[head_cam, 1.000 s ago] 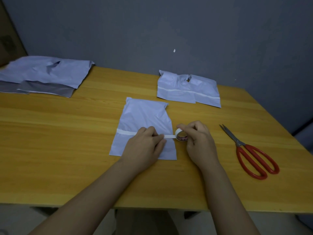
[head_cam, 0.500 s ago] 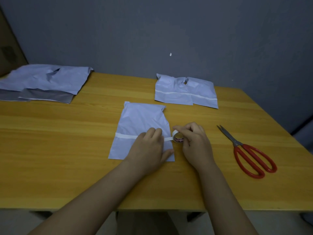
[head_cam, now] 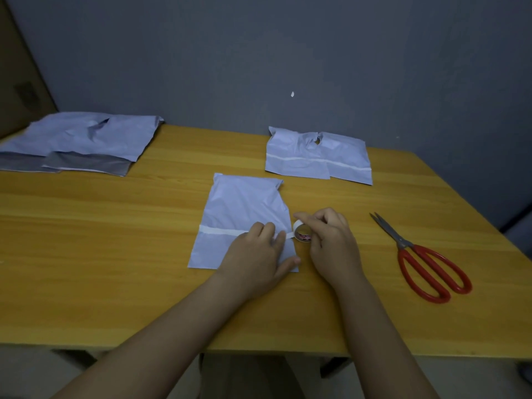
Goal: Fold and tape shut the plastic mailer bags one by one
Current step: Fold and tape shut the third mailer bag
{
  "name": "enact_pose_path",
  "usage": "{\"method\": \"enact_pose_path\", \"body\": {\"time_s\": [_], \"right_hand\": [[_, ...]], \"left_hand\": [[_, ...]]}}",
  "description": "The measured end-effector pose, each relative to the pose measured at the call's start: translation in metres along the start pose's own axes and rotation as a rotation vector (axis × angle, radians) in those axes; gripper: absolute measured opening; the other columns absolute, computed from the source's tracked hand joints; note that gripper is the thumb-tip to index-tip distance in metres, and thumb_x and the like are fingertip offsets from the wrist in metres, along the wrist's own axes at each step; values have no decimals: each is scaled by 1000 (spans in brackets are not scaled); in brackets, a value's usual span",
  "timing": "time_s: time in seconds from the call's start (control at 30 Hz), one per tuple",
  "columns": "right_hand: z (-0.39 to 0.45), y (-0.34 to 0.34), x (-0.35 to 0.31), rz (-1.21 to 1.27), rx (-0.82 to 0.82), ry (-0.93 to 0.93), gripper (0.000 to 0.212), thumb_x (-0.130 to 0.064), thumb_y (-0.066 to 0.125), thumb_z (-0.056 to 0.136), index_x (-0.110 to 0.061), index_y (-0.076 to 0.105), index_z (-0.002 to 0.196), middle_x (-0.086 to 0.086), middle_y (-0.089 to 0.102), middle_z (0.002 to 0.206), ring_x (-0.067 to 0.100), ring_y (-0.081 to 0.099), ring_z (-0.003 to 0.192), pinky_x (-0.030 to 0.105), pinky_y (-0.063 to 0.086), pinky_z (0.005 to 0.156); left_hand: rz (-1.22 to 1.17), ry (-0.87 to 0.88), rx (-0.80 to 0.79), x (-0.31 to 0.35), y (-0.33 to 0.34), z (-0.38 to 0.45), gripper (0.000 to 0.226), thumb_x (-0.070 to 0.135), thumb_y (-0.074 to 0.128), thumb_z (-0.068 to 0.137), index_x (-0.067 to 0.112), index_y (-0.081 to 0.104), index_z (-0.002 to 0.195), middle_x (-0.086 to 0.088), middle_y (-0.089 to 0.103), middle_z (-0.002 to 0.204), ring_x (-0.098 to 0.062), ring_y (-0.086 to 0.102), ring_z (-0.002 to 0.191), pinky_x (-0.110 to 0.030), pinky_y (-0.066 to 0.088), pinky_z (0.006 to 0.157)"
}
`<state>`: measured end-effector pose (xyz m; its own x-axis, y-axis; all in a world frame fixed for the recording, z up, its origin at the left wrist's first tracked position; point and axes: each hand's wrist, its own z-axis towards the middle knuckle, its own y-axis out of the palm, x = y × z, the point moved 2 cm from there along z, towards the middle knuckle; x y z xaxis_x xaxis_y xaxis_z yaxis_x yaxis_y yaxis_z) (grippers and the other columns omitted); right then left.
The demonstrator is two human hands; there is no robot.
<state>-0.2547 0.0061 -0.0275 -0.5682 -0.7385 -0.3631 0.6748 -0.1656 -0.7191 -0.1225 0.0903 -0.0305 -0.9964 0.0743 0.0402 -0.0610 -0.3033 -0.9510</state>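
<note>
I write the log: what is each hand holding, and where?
Right hand grips the tape roll by its rim. Left hand holds nothing, pressing the mailer bag.

1. A wooden tabletop [head_cam: 86, 254] with a yellow-orange grain fills the middle of the view.
2. Red-handled scissors [head_cam: 423, 259] lie closed near the tabletop's right edge, blades pointing toward the far side.
3. A grey wall [head_cam: 288, 53] rises behind the tabletop's far edge, bearing one small white mark [head_cam: 292, 94].
4. A brown cardboard surface [head_cam: 17, 82] stands past the far left corner.
</note>
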Motion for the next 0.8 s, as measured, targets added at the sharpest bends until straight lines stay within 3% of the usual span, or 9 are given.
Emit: {"method": "enact_pose_path", "body": {"time_s": [0.1, 0.17, 0.3, 0.37, 0.43, 0.53, 0.67, 0.8], "right_hand": [[0, 1, 1, 6, 2, -2, 51, -7, 34, 80, -24, 70, 112, 1, 53, 87, 22, 49, 83, 39, 48, 58], [-1, 1, 2, 17, -9, 16, 51, -5, 36, 80, -24, 70, 113, 1, 52, 88, 21, 48, 84, 38, 47, 61], [-3, 1, 4, 40, -16, 37, 51, -2, 38, 80, -23, 69, 115, 1, 52, 88, 19, 45, 85, 34, 44, 65], [-3, 0, 5, 48, -22, 42, 51, 3, 41, 82, -23, 68, 118, 1, 52, 88, 17, 44, 86, 33, 43, 66], [-3, 0, 5, 55, -28, 45, 53, 10, 46, 83, -23, 66, 119, 0, 51, 88, 18, 45, 87, 33, 44, 68], [-3, 0, 6, 54, -29, 47, 55, 12, 48, 84, -24, 66, 120, -2, 51, 88, 18, 45, 87, 33, 45, 68], [-3, 1, 7, 52, -24, 36, 55, 13, 49, 83, -23, 66, 120, -1, 51, 88, 17, 45, 87, 33, 45, 68], [-3, 1, 7, 50, -25, 28, 54, 12, 49, 83, -23, 66, 119, -1, 52, 87, 18, 46, 86, 35, 47, 66]], "left_hand": [[33, 31, 30, 2, 1, 5, 63, 55, 28, 86, 8, 69, 82, -6, 57, 76, -21, 57, 68, -25, 39, 44], [12, 66, -37, 4, -3, 9, 65, 54, 23, 87, 5, 65, 82, -7, 54, 82, -22, 54, 73, -28, 40, 51], [-98, 19, -123, -1, -5, 9, 88, 60, -3, 78, 6, 56, 115, -8, 47, 113, -22, 44, 105, -33, 44, 80], [-210, -16, -136, -4, -9, 5, 85, 60, 0, 84, 8, 51, 128, -7, 46, 122, -21, 41, 114, -33, 40, 94], [-342, -61, -163, -11, -12, 4, 61, 46, 18, 98, 8, 41, 141, -9, 46, 133, -22, 41, 121, -28, 32, 102], [-449, -82, -174, -17, -18, 4, 48, 25, 30, 102, 9, 29, 148, -9, 42, 144, -20, 38, 131, -23, 26, 103], [-378, -25, -167, -15, -13, 1, 62, 34, 22, 87, 12, 37, 144, -5, 47, 137, -19, 43, 122, -27, 34, 101], [-165, 3, -191, -6, -10, 0, 69, 38, 16, 83, 17, 28, 148, -1, 42, 130, -19, 38, 114, -35, 42, 92]]}}
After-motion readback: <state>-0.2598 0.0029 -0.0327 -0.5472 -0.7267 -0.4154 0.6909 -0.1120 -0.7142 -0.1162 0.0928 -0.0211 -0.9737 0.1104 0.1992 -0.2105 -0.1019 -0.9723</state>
